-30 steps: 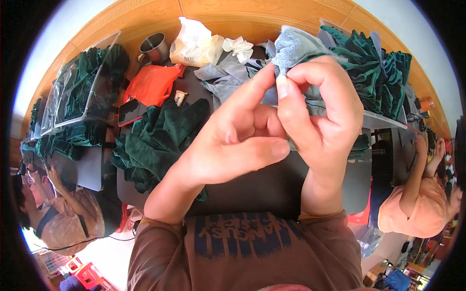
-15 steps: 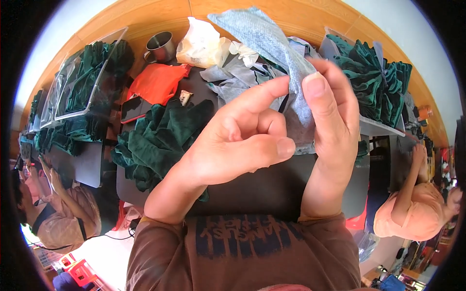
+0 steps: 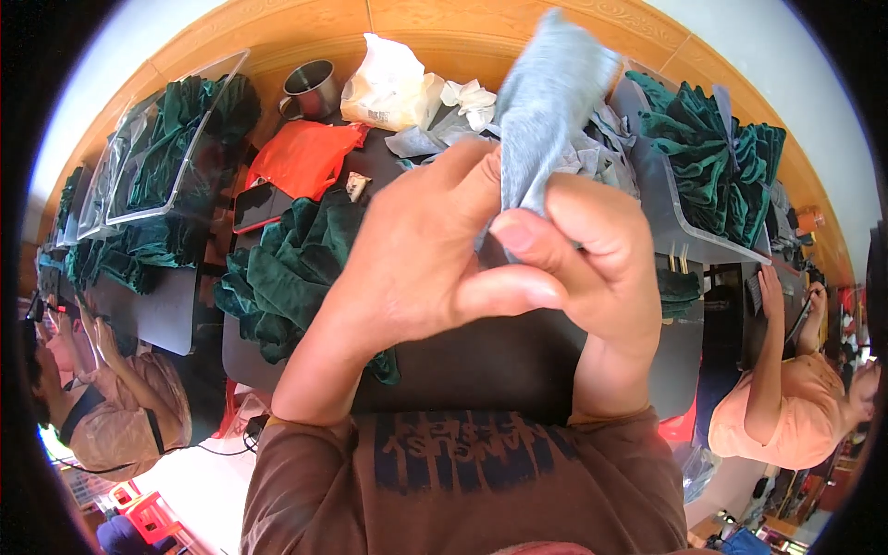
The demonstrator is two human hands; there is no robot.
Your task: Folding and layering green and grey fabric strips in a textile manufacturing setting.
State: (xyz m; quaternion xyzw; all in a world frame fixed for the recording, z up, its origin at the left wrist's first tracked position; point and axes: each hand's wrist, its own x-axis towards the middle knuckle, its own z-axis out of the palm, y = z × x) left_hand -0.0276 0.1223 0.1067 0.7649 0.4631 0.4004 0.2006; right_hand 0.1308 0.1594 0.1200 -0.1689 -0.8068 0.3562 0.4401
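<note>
Both hands pinch one grey cloth [image 3: 553, 111] above the counter's middle: left hand [image 3: 416, 268] and right hand [image 3: 592, 268] fingers clamp its lower end, its length rising toward the far edge.

A small sewing or textile workshop.
Heaps of green cloth [image 3: 296, 277] cover a dark worktable [image 3: 490, 361], more is stacked in clear trays [image 3: 157, 139], grey cloth scraps [image 3: 592, 148] lie about, and other workers [image 3: 786, 407] sit at neighbouring tables on both sides.
</note>
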